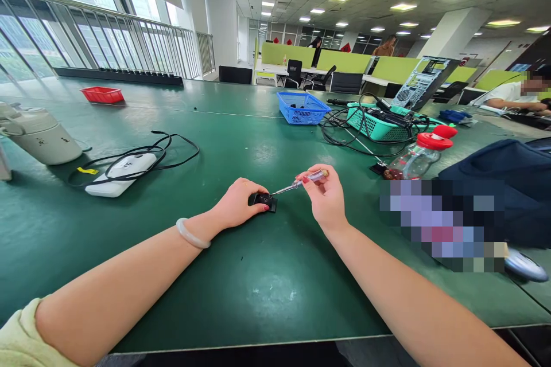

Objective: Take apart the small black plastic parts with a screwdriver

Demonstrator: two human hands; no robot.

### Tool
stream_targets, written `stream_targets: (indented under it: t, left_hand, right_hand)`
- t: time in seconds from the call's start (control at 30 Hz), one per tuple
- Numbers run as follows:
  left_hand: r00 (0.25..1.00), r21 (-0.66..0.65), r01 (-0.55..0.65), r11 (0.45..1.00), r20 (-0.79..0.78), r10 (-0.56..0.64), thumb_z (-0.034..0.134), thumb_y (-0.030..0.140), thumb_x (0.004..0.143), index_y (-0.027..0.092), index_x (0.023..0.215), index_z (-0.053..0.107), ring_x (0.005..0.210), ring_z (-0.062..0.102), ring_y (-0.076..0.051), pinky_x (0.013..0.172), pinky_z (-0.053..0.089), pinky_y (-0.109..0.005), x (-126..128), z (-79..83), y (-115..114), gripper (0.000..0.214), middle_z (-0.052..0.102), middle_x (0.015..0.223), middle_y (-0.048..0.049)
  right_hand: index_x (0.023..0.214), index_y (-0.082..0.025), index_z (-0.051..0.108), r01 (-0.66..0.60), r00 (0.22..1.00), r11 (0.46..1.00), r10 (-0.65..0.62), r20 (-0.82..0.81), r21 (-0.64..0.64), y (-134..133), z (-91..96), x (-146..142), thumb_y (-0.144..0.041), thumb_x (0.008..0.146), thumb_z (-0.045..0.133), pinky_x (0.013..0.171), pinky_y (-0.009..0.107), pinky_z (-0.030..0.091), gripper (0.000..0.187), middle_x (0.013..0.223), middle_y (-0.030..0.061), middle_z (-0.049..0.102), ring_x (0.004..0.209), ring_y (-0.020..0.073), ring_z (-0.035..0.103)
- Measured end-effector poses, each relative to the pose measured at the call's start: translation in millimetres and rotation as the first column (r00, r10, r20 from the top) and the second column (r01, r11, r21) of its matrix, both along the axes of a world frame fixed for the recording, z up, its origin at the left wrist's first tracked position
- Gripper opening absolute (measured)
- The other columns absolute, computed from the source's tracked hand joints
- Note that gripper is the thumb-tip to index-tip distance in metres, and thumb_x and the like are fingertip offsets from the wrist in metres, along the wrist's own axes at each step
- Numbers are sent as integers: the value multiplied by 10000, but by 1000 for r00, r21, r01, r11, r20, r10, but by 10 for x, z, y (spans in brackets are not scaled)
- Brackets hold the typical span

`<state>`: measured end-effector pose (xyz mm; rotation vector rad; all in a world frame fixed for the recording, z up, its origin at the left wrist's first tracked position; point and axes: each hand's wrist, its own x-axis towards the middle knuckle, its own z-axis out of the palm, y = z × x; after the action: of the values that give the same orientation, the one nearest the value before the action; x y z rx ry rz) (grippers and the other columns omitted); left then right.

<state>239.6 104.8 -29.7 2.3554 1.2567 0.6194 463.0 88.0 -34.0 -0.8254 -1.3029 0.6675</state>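
My left hand (240, 204) is closed around a small black part (268, 201) on the green table, pinching it between thumb and fingers. What kind of part it is, I cannot make out. A screwdriver (297, 184) with a clear handle is gripped in my right hand (326, 198), thumb and fingers wrapped on the handle. Its thin metal shaft slants down to the left, and the tip is at the top of the black part. Whether the tip sits in a screw is too small to tell.
Left of my hands lies a white device (123, 175) with a black cable, near a pale jug (41, 133). Farther off stand a red tray (102, 94), a blue basket (301, 109) and a teal basket (374, 126) of cables. A red-lidded bottle (415, 157) and dark bag (503, 195) are rightward.
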Motion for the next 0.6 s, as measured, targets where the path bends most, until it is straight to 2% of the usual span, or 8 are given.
stream_targets:
  t: [0.37, 0.6]
  left_hand:
    - [1000, 29, 14, 999, 18, -15, 748, 374, 809, 264, 1075, 754, 1111, 609, -285, 1030, 477, -453, -1, 7, -8, 288, 761, 1069, -47]
    - [1000, 34, 24, 999, 2, -24, 753, 365, 812, 259, 1061, 751, 1103, 605, -285, 1021, 470, -449, 4, 9, -3, 271, 764, 1068, -38]
  right_hand:
    - [987, -270, 553, 7, 999, 1000, -6, -44, 10, -3, 9, 4, -488, 861, 747, 867, 424, 611, 319, 844, -2, 687, 858, 204, 732]
    - [968, -272, 576, -41, 997, 999, 41, -71, 1, -11, 7, -5, -494, 833, 775, 837, 396, 602, 328, 826, -13, 687, 837, 192, 726]
